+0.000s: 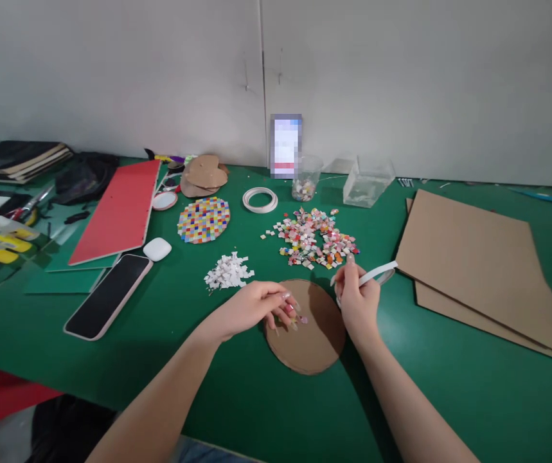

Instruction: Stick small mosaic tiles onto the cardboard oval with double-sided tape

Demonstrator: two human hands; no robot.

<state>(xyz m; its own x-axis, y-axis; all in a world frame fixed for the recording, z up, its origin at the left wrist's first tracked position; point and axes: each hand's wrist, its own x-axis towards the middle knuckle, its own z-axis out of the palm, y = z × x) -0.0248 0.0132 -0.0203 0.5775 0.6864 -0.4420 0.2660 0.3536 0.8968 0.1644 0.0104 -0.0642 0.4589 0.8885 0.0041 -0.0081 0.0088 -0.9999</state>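
A round cardboard disc (pixel 311 354) lies on the green table in front of me. Over its left side is my left hand (pixel 261 305), its fingers curled, with small pink and yellow tiles showing at the fingertips. One pink tile (pixel 304 319) rests on the cardboard beside them. My right hand (pixel 358 299), at the disc's right edge, is closed around a roll of white tape (pixel 376 273) that sticks out to the right. Just beyond the disc spreads a heap of colourful mosaic tiles (pixel 311 238). White chips (pixel 230 271) form a smaller pile to the left.
Cardboard sheets (pixel 468 257) lie at right. Behind the tiles stand a clear cup (pixel 306 183), a clear box (pixel 367 183) and a propped phone (pixel 285 146). Another tape roll (pixel 247 200), a tiled disc (pixel 203 220), a dark phone (pixel 109 297) and a red board (pixel 116 212) are left.
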